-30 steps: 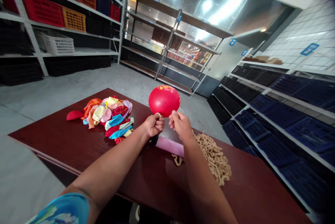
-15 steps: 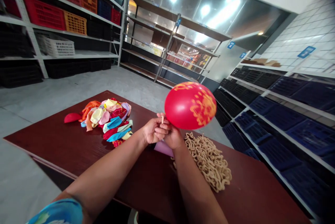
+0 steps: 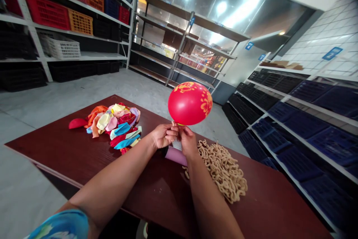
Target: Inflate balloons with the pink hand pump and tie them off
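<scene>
A red inflated balloon (image 3: 188, 104) with an orange-yellow print floats just above my hands, its neck end pointing down at my fingers. My left hand (image 3: 165, 135) is closed in a pinch at the balloon's neck. Close beside it, my right hand (image 3: 188, 140) has its fingers pinched at the same neck end. A small yellowish strip shows under the balloon between the fingertips; I cannot make out what it is. Below the hands lies a lilac cylinder (image 3: 175, 155) with a dark end, partly hidden by my right hand and wrist.
Deflated balloons (image 3: 119, 123) in many colours lie heaped on the left of the dark red table (image 3: 84, 160). A pile of beige, cord-like loops (image 3: 223, 172) sits right of my right forearm. Shelves with crates (image 3: 50, 11) stand left; blue crates (image 3: 330, 138) fill the right shelves.
The balloon has moved left and looks smaller, turned or farther off. My right hand has shifted up, slightly apart from the left, uncovering more of the lilac cylinder.
</scene>
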Motion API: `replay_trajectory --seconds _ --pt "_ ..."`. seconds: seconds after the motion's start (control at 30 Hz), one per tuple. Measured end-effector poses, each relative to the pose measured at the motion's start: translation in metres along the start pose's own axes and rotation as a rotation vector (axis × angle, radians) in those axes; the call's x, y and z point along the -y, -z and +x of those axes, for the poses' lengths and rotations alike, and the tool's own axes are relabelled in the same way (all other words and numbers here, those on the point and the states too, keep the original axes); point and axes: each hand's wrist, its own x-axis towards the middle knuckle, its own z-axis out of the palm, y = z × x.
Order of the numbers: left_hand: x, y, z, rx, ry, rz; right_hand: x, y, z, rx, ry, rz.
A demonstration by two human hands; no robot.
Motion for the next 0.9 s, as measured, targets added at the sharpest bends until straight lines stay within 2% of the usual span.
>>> replay_trajectory --seconds 0.13,0.3,0.37,0.43,0.53,0.7,0.77,0.9 --pt "0.005 0.011 0.014 -0.206 -0.245 0.372 0.004 -0.002 -0.003 -0.118 -0.065 -0.058" --pt "0.009 0.023 0.021 -0.541 -0.547 0.987 0.018 -0.003 -0.011 -0.067 0.107 -0.333" --pt "0.008 0.027 0.022 -0.630 -0.656 1.216 0.023 -0.003 -0.014 -0.051 0.159 -0.432" --pt "0.005 0.030 0.022 -0.649 -0.704 1.318 0.026 -0.003 -0.016 -0.031 0.200 -0.488" --pt "0.002 0.031 0.023 -0.681 -0.731 1.346 0.027 -0.002 -0.016 0.035 0.211 -0.492" --pt "0.002 0.030 0.023 -0.770 -0.762 1.524 0.020 0.003 -0.010 0.155 0.056 -0.334" --pt "0.003 0.030 0.023 -0.747 -0.754 1.585 0.017 0.005 -0.007 0.180 0.021 -0.283" --pt "0.006 0.033 0.025 -0.674 -0.769 1.607 0.013 0.007 -0.005 0.113 0.126 -0.274"
